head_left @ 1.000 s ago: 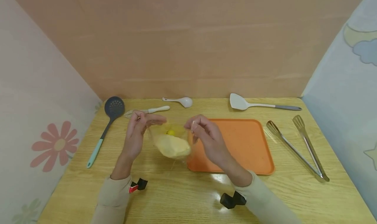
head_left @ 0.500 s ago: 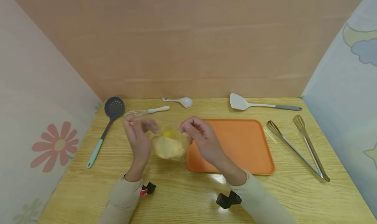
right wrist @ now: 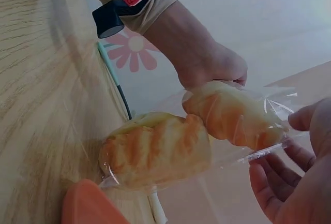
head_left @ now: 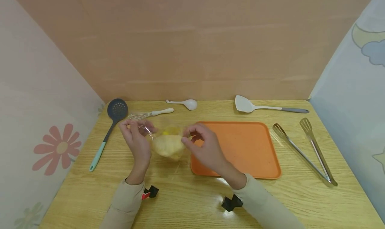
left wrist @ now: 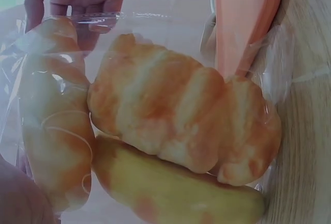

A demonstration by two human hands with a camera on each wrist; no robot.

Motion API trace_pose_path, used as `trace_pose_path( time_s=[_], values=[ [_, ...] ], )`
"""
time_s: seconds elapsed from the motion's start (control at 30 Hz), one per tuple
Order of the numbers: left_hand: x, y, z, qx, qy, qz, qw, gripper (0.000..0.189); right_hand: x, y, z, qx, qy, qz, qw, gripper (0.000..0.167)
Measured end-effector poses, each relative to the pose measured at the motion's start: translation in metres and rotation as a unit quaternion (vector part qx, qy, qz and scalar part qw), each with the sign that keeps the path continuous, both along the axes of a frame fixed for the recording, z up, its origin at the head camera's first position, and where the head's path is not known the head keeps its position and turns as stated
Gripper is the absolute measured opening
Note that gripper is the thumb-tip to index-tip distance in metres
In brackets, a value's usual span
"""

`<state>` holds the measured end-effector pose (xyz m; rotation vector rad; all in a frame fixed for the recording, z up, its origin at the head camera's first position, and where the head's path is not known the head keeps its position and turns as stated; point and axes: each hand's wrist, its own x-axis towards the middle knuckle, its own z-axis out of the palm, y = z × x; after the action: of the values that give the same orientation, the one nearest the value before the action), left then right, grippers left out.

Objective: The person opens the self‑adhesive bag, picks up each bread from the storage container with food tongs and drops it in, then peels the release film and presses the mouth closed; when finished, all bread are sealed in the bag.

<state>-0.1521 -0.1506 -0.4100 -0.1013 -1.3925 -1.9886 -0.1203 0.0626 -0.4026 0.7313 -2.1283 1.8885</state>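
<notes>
A clear plastic bag (head_left: 169,148) with bread in it hangs between my hands over the table, just left of the orange tray. My left hand (head_left: 136,145) holds its left upper edge, with the film glinting at the fingers. On the opposite side, my right hand (head_left: 207,148) pinches the upper edge between thumb and fingers. Inside, the left wrist view shows a ridged, browned bread loaf (left wrist: 160,105), a pale bread roll (left wrist: 57,115) beside it and a long yellow piece with reddish-brown patches (left wrist: 176,188) under the loaf.
The orange tray (head_left: 240,152) lies right of the bag. A slotted skimmer (head_left: 117,110), whisk (head_left: 156,113) and white spoon (head_left: 189,104) lie behind and left. A white spatula (head_left: 245,104) and metal tongs (head_left: 312,145) lie at the right. Walls border the table.
The bag has shifted a little to the left with both hands. My left fingers have moved outward and lower, and my right hand has followed leftward. The utensils and tray stay put.
</notes>
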Motion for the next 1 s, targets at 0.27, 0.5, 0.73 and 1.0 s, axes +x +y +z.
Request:
trace_pose_path(
  time_s=[0.27,0.5,0.73,1.0],
  values=[
    [0.000,-0.002,0.001,0.011,0.000,0.000,0.9999,0.015,0.001,-0.006,-0.005,-0.056,-0.044,-0.070,0.9950,0.015],
    [-0.002,-0.002,0.002,0.025,-0.001,-0.008,0.9996,0.017,-0.003,-0.007,-0.009,-0.113,-0.036,-0.081,0.9897,0.005],
    [-0.007,-0.012,0.003,0.000,0.035,-0.012,0.9993,0.021,-0.002,-0.004,-0.004,-0.147,-0.045,-0.050,0.9867,0.006],
    [-0.008,-0.015,-0.003,-0.039,0.003,-0.021,0.9990,0.019,-0.003,-0.005,-0.001,-0.125,-0.175,-0.024,0.9763,0.013]
  ],
)
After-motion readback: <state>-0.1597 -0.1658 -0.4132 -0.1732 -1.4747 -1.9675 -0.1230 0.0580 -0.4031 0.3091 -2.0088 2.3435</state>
